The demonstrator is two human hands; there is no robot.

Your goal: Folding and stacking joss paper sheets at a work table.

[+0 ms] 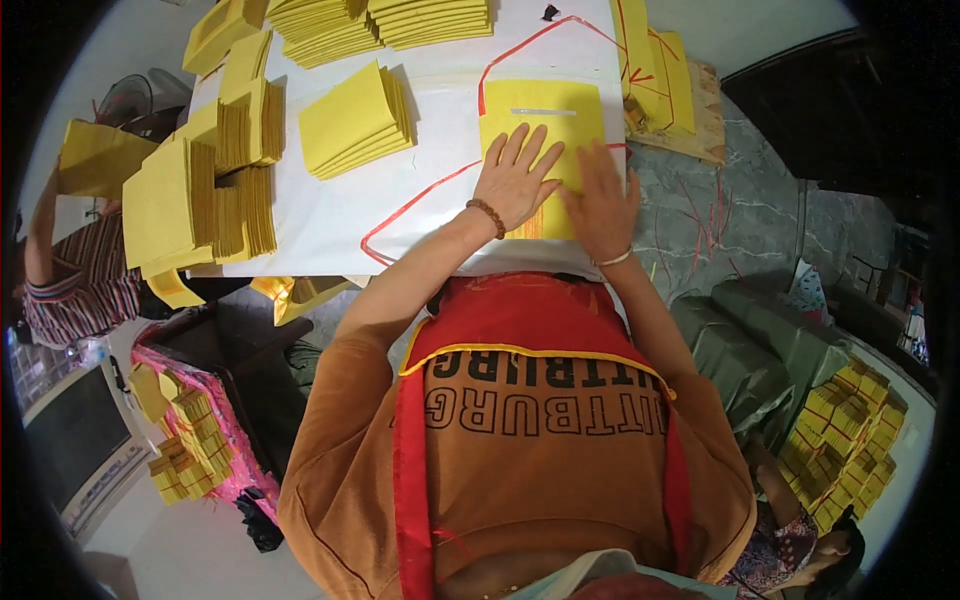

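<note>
Yellow paper rectangle (575,130): one, lying flat, right of centre in the upper frame; its thickness cannot be told. Largest around it is one brown sweatshirt (540,490) at lower centre, worn under one red apron (540,320). One white table (320,220) spans the upper centre, beneath the rectangle. Yellow stacks (165,205) crowd its left edge, overlapping too closely to count. Two stacks (430,22) sit at the top edge; one fanned stack (345,125) lies apart, just below them. Two bare hands meet the rectangle. The left hand (517,180) lies on it, fingers straight and spread, gripping nothing. The right hand (604,205), blurred, is at its right side, fingers extended, not clenched; whether they press cannot be told. Left of the rectangle, red ribbon (420,200) shows in two stretches, upper and lower. Smallest are one beaded bracelet (487,216) on the left wrist, one band (614,258) on the right, and one pale strip (543,112) across the rectangle.
</note>
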